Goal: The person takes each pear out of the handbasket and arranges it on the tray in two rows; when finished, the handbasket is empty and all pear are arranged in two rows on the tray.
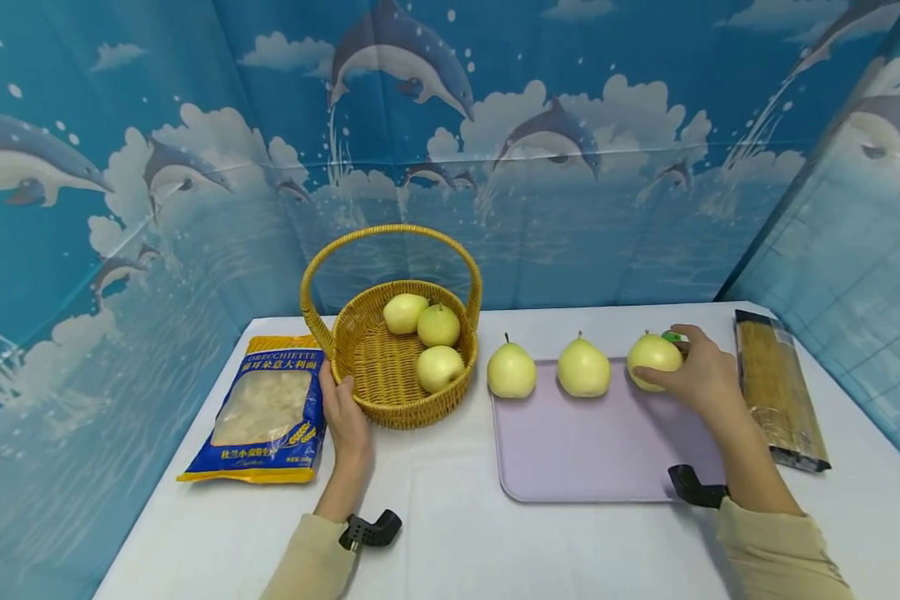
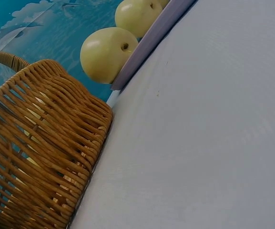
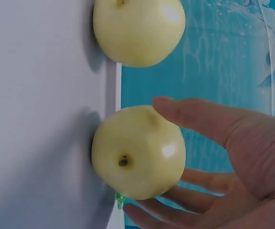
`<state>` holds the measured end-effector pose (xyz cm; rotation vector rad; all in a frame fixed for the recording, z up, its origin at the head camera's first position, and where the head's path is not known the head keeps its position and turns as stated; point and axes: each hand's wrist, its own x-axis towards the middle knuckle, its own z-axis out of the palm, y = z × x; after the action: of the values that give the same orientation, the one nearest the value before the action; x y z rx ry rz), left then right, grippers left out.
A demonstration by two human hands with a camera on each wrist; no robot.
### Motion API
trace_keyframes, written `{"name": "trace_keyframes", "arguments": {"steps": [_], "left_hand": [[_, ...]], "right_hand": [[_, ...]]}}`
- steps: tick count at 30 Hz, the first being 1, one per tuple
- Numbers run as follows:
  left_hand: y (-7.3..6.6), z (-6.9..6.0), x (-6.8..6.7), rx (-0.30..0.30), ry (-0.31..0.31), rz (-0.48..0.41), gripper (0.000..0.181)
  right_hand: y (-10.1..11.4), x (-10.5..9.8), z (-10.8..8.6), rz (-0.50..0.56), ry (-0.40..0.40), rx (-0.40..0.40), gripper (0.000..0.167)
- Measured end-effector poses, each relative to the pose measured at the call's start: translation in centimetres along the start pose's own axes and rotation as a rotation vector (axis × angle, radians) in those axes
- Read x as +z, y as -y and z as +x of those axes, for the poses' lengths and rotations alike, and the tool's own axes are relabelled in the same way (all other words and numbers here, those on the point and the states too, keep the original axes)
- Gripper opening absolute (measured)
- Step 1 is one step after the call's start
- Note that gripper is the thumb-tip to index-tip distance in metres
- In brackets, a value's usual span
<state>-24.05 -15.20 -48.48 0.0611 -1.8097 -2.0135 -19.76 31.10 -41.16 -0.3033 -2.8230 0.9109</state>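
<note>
My right hand (image 1: 708, 375) grips a pale yellow-green pear (image 1: 654, 362) at the tray's far right corner. In the right wrist view its thumb (image 3: 185, 112) lies on one side of that pear, and the other fingers reach round behind. A small green patch (image 1: 672, 337) shows by the fingertips. Two more pears, one in the middle (image 1: 583, 367) and one at the left (image 1: 512, 369), stand along the back of the lilac tray (image 1: 600, 467). My left hand (image 1: 347, 417) holds the left side of a wicker basket (image 1: 382, 358); its fingers are partly hidden. Three pears (image 1: 440, 368) lie inside.
A blue and yellow bag of orecchiette (image 1: 262, 412) lies left of the basket, close to my left hand. Right of the tray is a long pack of pasta (image 1: 783, 392). The basket's tall handle (image 1: 393, 229) arches upward. A dolphin-print curtain (image 1: 570, 233) hangs behind the white table (image 1: 450, 542).
</note>
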Motion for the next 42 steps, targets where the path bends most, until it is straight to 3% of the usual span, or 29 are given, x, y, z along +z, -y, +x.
{"name": "trace_keyframes", "arguments": {"steps": [5, 18, 28, 42], "left_hand": [[-0.1, 0.0, -0.5, -0.022, -0.006, -0.008, 0.059], [0.3, 0.2, -0.4, -0.007, -0.009, -0.008, 0.058], [0.4, 0.3, 0.0, 0.005, -0.013, 0.003, 0.06], [0.2, 0.3, 0.2, -0.012, -0.019, 0.013, 0.059]], "right_hand": [[0.6, 0.7, 0.0, 0.032, -0.029, -0.011, 0.086], [3.2, 1.3, -0.4, 0.072, -0.26, -0.139, 0.062], [5.3, 2.2, -1.4, 0.104, -0.281, -0.235, 0.053], [6.7, 3.4, -2.0, 0.108, -0.198, -0.27, 0.053]]}}
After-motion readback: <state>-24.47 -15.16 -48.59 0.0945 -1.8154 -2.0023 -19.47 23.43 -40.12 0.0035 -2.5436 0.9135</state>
